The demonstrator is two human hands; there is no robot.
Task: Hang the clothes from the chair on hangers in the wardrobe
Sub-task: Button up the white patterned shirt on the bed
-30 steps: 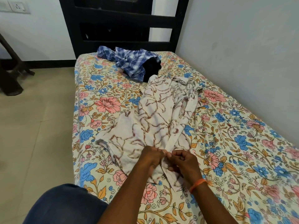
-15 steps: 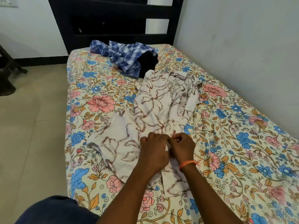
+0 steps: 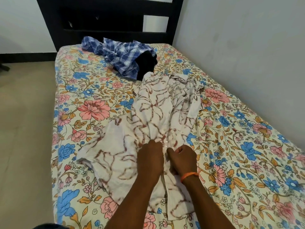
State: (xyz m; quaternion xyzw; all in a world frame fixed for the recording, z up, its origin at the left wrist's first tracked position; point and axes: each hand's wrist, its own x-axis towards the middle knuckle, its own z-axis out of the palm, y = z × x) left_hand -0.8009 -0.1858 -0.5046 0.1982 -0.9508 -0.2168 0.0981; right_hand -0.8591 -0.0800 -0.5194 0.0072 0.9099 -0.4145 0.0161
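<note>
While the white patterned shirt point(image 3: 153, 123) lies mid-bed point(image 3: 247, 146), we grip its front with left hand point(image 3: 151, 160) and right hand point(image 3: 182, 160), now farther up it than before; plaid shirt point(image 3: 120, 55) lies far.

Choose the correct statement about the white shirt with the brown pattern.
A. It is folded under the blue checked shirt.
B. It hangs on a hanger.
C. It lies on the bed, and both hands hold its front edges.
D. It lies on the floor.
C: the white patterned shirt lies spread on the floral bedsheet, and the left hand and right hand pinch its front opening.
</note>
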